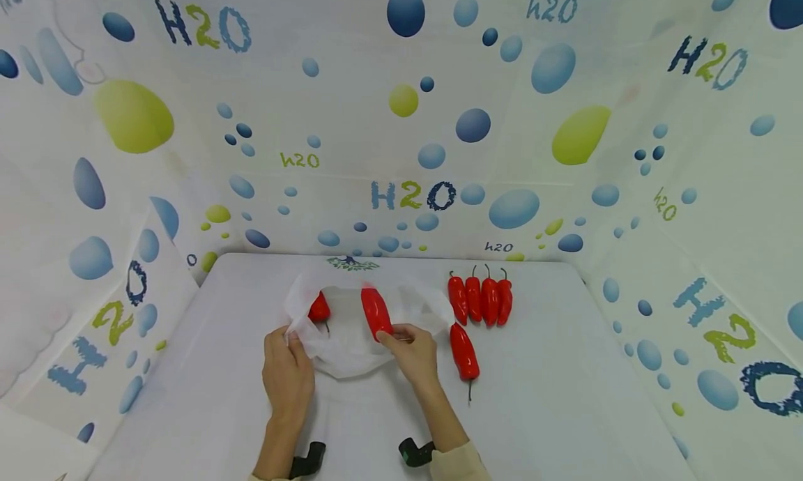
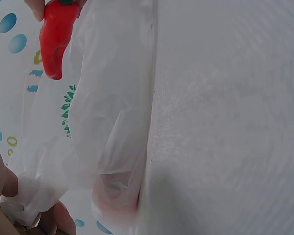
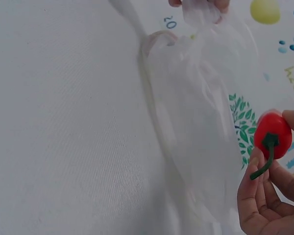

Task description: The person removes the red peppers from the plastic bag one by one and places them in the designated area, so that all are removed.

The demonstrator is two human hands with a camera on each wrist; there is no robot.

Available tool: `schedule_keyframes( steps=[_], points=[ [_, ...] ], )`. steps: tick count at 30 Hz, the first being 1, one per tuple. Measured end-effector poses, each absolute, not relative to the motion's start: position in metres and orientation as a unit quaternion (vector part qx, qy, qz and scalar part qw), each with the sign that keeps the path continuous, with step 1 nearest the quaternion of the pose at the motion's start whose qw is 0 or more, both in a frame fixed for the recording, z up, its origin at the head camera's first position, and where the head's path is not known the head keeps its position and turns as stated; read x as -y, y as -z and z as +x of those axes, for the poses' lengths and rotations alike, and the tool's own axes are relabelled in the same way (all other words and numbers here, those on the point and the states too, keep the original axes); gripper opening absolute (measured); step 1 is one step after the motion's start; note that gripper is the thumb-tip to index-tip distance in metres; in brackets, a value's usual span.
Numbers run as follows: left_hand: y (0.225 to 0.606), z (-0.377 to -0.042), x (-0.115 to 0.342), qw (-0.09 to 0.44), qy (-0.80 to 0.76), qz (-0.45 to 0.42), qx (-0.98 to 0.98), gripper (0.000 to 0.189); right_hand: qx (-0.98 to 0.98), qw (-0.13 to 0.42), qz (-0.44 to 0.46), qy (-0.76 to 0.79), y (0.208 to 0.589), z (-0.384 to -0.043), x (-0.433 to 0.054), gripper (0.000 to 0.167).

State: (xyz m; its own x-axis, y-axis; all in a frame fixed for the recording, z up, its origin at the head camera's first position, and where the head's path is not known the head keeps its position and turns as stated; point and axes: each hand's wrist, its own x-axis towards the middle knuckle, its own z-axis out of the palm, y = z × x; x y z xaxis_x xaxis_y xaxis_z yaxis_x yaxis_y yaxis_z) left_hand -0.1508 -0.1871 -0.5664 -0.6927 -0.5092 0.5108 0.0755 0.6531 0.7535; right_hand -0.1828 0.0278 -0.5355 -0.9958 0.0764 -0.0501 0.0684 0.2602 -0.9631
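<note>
My left hand (image 1: 288,375) pinches the left edge of a thin white plastic bag (image 1: 351,366), which lies on the table with its mouth spread. Just inside that edge is a red chili pepper (image 1: 319,309), its stem showing. Over the bag's right part, my right hand (image 1: 414,355) holds another red chili pepper (image 1: 376,314) by its stem end, the tip pointing away. In the right wrist view this pepper (image 3: 274,132) shows its green stem between thumb and fingers. The left wrist view shows its tip (image 2: 54,71) hanging above the bag.
A single red chili pepper (image 1: 464,353) lies right of my right hand. Behind it several more peppers (image 1: 489,300) form a row on the white table (image 1: 552,397). A patterned curtain (image 1: 351,118) encloses the back and sides. A green tree print (image 1: 353,263) marks the table's far edge.
</note>
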Motion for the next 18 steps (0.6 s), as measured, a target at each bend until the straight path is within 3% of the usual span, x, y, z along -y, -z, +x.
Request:
schedule_keyframes(
  steps=[18],
  points=[
    [0.565, -0.150, 0.185, 0.363, 0.398, 0.133, 0.832, 0.027, 0.788, 0.012, -0.088, -0.610, 0.539, -0.170, -0.056, 0.043]
  ],
)
